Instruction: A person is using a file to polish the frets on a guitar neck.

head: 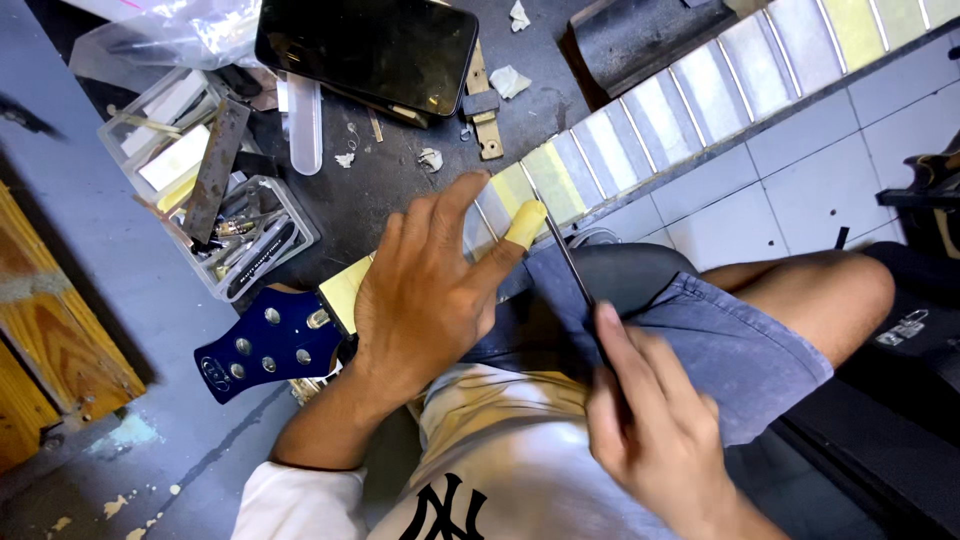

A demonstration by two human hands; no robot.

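On guitar neck (640,110) | left hand (425,295) presses | right hand (655,435) grips file (568,262)

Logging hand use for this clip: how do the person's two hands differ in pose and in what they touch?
The left hand lies spread, palm down, on the guitar neck, its fingers open; the right hand is closed around a thin metal tool. The left hand's forefinger wears yellow tape at the tip; the right hand shows none. The left hand sits near the blue headstock; the right hand is over the lap. Both are bare and meet at the same fret.
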